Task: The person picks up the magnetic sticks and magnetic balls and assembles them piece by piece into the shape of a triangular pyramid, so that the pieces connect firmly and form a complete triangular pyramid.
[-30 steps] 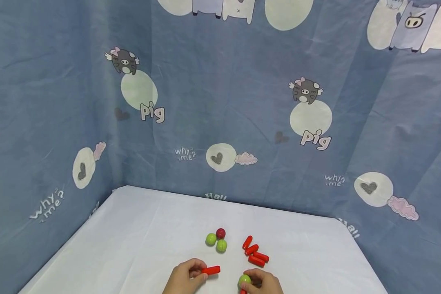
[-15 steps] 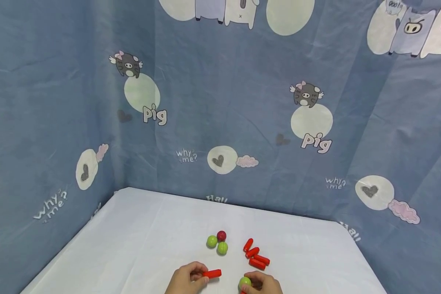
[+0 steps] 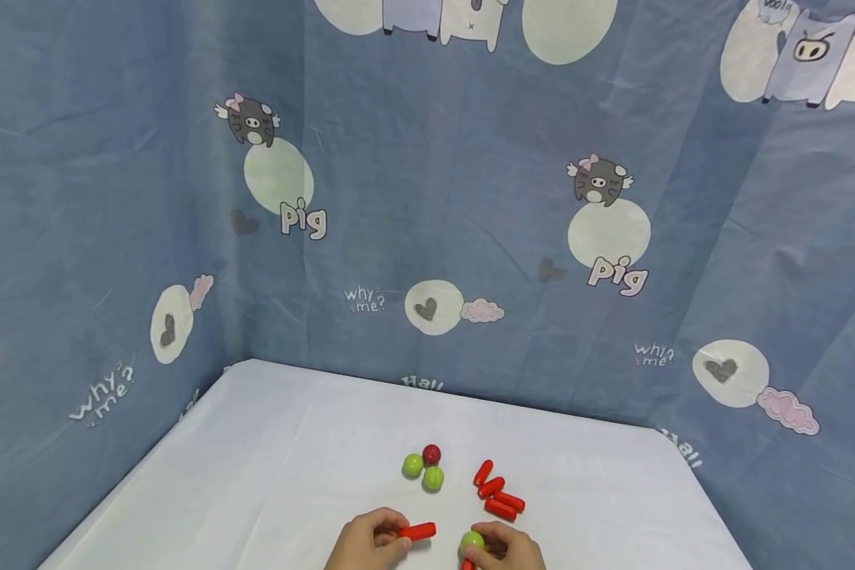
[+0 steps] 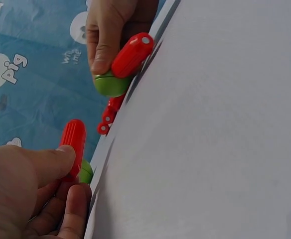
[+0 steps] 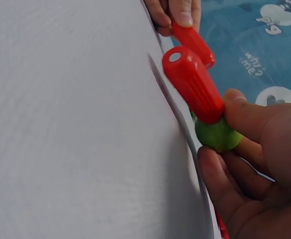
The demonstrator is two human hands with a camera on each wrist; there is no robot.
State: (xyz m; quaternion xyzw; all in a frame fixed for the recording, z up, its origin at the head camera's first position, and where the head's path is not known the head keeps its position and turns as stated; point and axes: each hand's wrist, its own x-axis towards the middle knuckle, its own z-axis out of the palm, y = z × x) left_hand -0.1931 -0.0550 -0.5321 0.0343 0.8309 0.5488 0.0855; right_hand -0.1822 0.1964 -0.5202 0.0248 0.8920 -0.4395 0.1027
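Observation:
My left hand (image 3: 370, 541) pinches a red ribbed rod (image 3: 418, 531) between thumb and fingers; it points rightward toward the other hand. In my right hand (image 3: 507, 548) is a glossy green ball (image 3: 473, 541), gripped by thumb and fingertips. A second red rod (image 5: 193, 84) is joined end-on to that ball, with a small silvery disc on its free end in the right wrist view. The two hands face each other a short gap apart, near the front of the table. Part of the green ball is hidden behind the right thumb and fingers.
Beyond the hands, two green balls (image 3: 433, 478) and a dark red ball (image 3: 431, 454) sit clustered on the white table (image 3: 313, 443). To their right lie several loose red rods (image 3: 500, 508). A blue patterned cloth (image 3: 427, 198) hangs behind and at the left.
The left hand with its red rod has shifted slightly right, nearer the green ball. The right hand keeps its grip with barely any motion; the whole view has shifted a little.

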